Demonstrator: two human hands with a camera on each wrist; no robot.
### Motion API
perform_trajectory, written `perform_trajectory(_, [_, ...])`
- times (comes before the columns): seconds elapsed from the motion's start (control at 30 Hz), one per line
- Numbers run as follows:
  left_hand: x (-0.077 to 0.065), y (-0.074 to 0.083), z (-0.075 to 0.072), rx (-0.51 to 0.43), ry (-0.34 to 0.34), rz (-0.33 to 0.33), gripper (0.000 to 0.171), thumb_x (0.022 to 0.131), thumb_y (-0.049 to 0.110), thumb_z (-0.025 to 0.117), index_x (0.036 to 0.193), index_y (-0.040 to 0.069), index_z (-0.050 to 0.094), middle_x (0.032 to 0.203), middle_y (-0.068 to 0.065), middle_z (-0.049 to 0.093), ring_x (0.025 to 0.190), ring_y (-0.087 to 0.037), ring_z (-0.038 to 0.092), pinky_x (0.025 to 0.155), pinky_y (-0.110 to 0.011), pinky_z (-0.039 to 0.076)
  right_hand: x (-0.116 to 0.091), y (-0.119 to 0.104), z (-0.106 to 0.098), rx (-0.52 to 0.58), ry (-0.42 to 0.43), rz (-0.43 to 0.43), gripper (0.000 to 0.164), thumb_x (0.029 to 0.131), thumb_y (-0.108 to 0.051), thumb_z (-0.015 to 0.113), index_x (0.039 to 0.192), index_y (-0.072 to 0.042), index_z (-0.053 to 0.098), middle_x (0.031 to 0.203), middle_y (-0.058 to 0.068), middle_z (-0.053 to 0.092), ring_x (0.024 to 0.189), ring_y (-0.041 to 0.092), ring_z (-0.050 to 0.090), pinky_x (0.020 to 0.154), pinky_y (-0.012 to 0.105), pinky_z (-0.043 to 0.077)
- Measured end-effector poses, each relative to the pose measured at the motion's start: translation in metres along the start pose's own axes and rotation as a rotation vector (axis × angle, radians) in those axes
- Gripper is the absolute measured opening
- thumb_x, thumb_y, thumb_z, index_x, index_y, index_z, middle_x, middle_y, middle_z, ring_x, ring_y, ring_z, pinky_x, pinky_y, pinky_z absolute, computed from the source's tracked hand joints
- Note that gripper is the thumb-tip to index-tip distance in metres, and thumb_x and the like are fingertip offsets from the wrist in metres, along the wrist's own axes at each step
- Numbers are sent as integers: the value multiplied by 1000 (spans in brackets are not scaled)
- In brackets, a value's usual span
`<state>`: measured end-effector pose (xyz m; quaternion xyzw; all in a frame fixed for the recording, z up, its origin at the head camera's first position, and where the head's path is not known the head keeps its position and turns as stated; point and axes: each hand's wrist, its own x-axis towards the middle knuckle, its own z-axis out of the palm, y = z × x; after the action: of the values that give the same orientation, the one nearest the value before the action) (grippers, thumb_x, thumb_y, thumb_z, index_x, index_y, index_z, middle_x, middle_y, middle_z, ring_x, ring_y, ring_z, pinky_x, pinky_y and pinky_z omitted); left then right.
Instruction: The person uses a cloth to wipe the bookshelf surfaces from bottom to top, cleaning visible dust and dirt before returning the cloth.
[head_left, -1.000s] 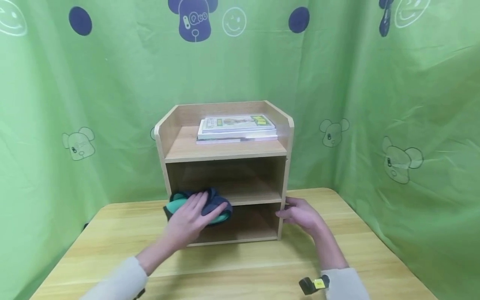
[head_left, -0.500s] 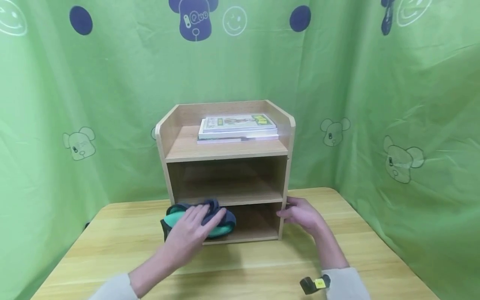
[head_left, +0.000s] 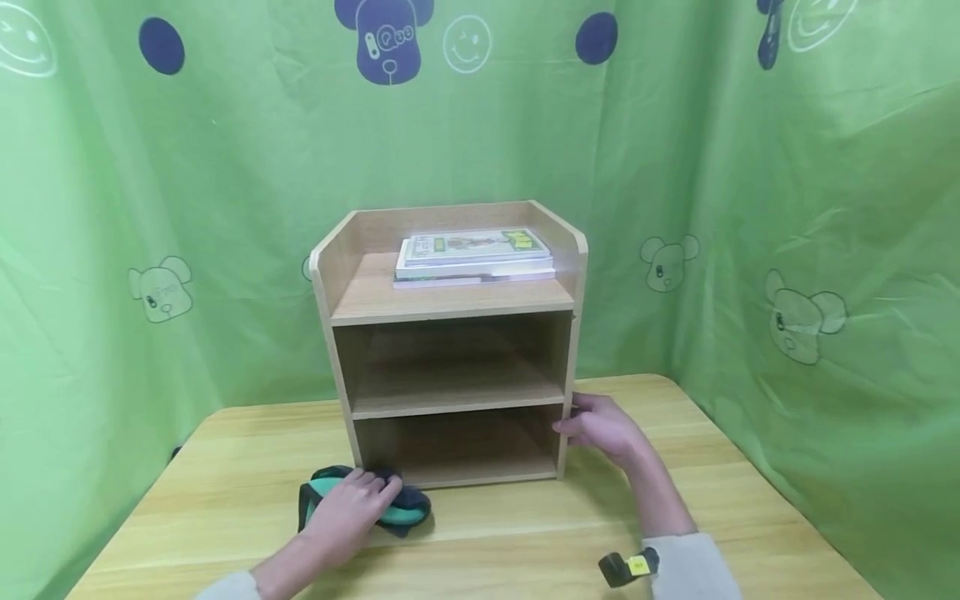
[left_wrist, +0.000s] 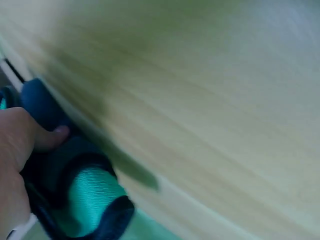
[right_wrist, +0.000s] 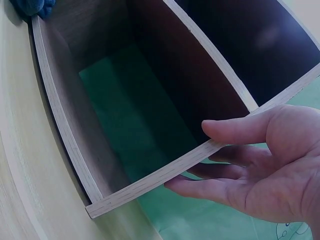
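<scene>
A dark blue and teal fabric bundle with dark edging (head_left: 405, 510) lies low in front of the shelf's lower left corner, close over the table. My left hand (head_left: 348, 508) grips it from above; in the left wrist view the thumb presses into the dark blue fabric (left_wrist: 82, 150). At the other side, my right hand (head_left: 603, 429) holds the right side panel of the small wooden shelf (head_left: 457, 313). The right wrist view shows the thumb inside that panel's front edge (right_wrist: 150, 180) and the fingers outside it.
A stack of books (head_left: 474, 258) lies on the shelf's top. Below are two compartments with bare boards. The shelf stands on a light wooden table (head_left: 495, 550). Green printed curtain (head_left: 262, 167) hangs behind and on both sides.
My left hand has moved down and toward me with the fabric bundle, from the middle board to below the shelf's lower front edge. The right hand has stayed on the side panel.
</scene>
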<state>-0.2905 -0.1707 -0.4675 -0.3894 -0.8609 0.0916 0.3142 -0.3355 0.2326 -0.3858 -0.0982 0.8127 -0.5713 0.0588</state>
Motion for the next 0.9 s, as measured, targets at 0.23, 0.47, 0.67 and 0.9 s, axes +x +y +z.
perform_trajectory(0.23, [0,-9,27,90,143,94,32,79,1,53,108,12,63,92,-1,69,79,-18,63,73,-33,53,1,0,3,1,-6,-3,71,88,-3,67,148,16,34,145,37,47,125,46,59,107,55,48])
perform_trajectory(0.47, [20,-2,36,104,126,40,31,80,1,54,106,12,62,90,-3,70,79,-20,65,75,-34,57,1,0,2,-7,15,-14,67,88,-4,67,146,16,38,144,37,48,122,44,60,104,53,51])
perform_trajectory(0.67, [55,22,34,83,31,44,43,71,5,76,111,14,63,97,-2,73,86,-19,70,81,-34,59,2,1,3,-22,14,-13,68,88,-4,67,146,16,37,144,36,48,121,44,61,104,55,50])
perform_trajectory(0.9, [123,76,35,-5,-154,16,52,69,19,83,116,15,61,101,0,73,89,-16,67,85,-31,56,0,0,2,-6,22,-6,68,87,-4,68,146,15,39,144,35,50,121,44,62,105,56,49])
